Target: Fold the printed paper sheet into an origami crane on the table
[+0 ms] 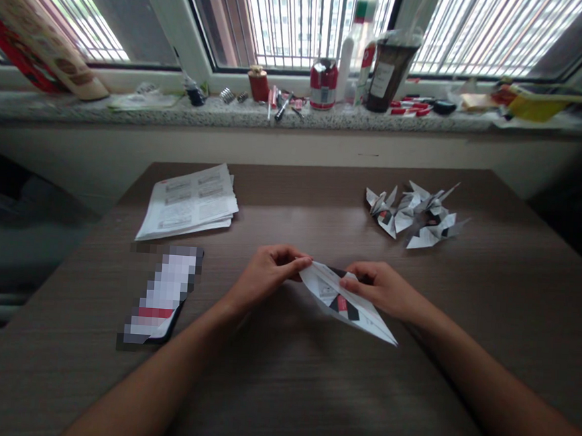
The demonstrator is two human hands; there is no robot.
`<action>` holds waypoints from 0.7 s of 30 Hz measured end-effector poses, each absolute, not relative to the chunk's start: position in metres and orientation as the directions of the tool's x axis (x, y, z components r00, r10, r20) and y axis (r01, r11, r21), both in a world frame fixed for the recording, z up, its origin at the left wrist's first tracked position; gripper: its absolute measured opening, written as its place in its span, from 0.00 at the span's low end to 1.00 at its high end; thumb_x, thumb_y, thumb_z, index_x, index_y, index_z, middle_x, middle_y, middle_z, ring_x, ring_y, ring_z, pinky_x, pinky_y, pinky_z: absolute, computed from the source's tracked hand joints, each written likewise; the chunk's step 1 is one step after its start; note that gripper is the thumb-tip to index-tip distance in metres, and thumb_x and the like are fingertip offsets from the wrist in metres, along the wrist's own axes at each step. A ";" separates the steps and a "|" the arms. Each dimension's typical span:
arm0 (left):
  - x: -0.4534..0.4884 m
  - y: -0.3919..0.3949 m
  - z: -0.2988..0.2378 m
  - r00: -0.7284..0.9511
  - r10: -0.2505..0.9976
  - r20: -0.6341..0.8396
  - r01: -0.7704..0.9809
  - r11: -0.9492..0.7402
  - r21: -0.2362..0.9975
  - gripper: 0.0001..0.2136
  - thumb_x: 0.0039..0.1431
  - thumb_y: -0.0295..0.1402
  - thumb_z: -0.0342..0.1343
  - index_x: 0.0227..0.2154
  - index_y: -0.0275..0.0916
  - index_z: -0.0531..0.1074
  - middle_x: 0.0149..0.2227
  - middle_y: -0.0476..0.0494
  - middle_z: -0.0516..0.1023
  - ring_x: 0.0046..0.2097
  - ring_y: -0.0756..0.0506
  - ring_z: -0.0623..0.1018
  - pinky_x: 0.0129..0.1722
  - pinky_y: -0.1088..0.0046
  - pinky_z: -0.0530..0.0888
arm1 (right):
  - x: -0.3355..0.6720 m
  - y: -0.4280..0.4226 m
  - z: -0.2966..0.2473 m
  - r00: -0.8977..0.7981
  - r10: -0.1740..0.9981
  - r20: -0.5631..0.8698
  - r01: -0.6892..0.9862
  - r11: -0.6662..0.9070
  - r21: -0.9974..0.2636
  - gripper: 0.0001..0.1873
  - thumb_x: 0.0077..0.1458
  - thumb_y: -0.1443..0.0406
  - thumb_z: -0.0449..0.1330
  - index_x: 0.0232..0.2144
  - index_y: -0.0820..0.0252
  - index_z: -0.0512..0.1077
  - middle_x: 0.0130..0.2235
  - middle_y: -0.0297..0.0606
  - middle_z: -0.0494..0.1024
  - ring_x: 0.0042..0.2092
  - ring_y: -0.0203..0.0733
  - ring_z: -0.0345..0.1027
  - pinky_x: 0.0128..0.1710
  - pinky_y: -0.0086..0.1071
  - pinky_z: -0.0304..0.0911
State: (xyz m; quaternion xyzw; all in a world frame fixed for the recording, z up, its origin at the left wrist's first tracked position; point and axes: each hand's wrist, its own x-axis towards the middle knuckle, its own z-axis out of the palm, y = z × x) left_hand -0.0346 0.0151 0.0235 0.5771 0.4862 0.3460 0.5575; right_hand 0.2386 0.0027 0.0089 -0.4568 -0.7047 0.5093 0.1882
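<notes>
Brown table (279,390) in the foreground; folded paper (345,307) held over its middle, between the two hands, printed with a red and black patch, its long pointed end directed near and to the right; left hand (269,269) pinching the far left corner between thumb and fingers; right hand (384,288) grasping the far edge, thumb on the upper face, fingers bent behind, partly hidden.

Phone (162,295) flat on the table beside the left forearm, screen pixelated and unreadable; beyond it, a stack of printed sheets (192,201), edges uneven; at far right of the table, a cluster of folded paper pieces (405,209) with sharp points, apart from the hands; exact count cannot be told.

Behind the table, a speckled windowsill (238,116); on it, left to right: small red container (258,84), red can (323,86), dark drink cup (389,72) with lid, yellow basket (535,107); farthest, windows with vertical bars (304,26) outside.
</notes>
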 end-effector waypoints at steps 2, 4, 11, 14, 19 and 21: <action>-0.034 0.015 0.024 0.279 0.948 -0.153 0.168 0.109 0.980 0.13 0.59 0.42 0.68 0.34 0.36 0.83 0.35 0.40 0.85 0.35 0.45 0.82 0.36 0.72 0.79 | 0.238 0.003 0.010 -0.511 0.837 -0.194 0.456 0.072 -0.887 0.19 0.66 0.50 0.59 0.36 0.59 0.77 0.31 0.34 0.73 0.31 0.38 0.63 0.30 0.32 0.56; -0.034 0.014 0.024 0.264 0.950 -0.166 0.171 0.123 0.978 0.13 0.59 0.42 0.68 0.33 0.35 0.84 0.33 0.41 0.84 0.34 0.46 0.81 0.35 0.72 0.79 | 0.238 0.002 0.011 -0.507 0.840 -0.194 0.454 0.069 -0.888 0.18 0.66 0.51 0.59 0.35 0.59 0.77 0.30 0.34 0.73 0.31 0.38 0.62 0.30 0.32 0.55; -0.033 0.014 0.020 0.250 0.955 -0.160 0.163 0.122 0.979 0.13 0.59 0.43 0.68 0.33 0.36 0.84 0.32 0.41 0.84 0.32 0.47 0.80 0.33 0.74 0.77 | 0.238 0.001 0.011 -0.498 0.845 -0.196 0.465 0.069 -0.883 0.18 0.66 0.51 0.59 0.35 0.59 0.76 0.29 0.33 0.72 0.31 0.38 0.62 0.29 0.32 0.55; -0.033 0.013 0.018 0.249 0.956 -0.154 0.162 0.116 0.980 0.13 0.59 0.43 0.68 0.33 0.36 0.84 0.32 0.41 0.84 0.31 0.47 0.80 0.32 0.75 0.76 | 0.238 0.001 0.011 -0.495 0.847 -0.193 0.464 0.071 -0.883 0.18 0.67 0.51 0.59 0.35 0.59 0.76 0.30 0.34 0.72 0.31 0.38 0.63 0.29 0.32 0.55; -0.033 0.012 0.016 0.239 0.957 -0.161 0.147 0.128 0.981 0.14 0.61 0.44 0.67 0.34 0.35 0.85 0.32 0.41 0.85 0.32 0.47 0.80 0.33 0.74 0.77 | 0.239 0.002 0.012 -0.508 0.842 -0.181 0.444 0.077 -0.893 0.20 0.67 0.49 0.59 0.36 0.59 0.77 0.31 0.34 0.73 0.32 0.38 0.64 0.30 0.32 0.56; -0.033 0.012 0.014 0.244 0.957 -0.159 0.122 0.133 0.984 0.16 0.62 0.46 0.66 0.34 0.35 0.85 0.32 0.41 0.85 0.31 0.48 0.81 0.33 0.75 0.77 | 0.239 0.002 0.013 -0.516 0.837 -0.182 0.437 0.075 -0.896 0.21 0.67 0.49 0.59 0.36 0.60 0.77 0.31 0.35 0.74 0.32 0.38 0.64 0.30 0.31 0.57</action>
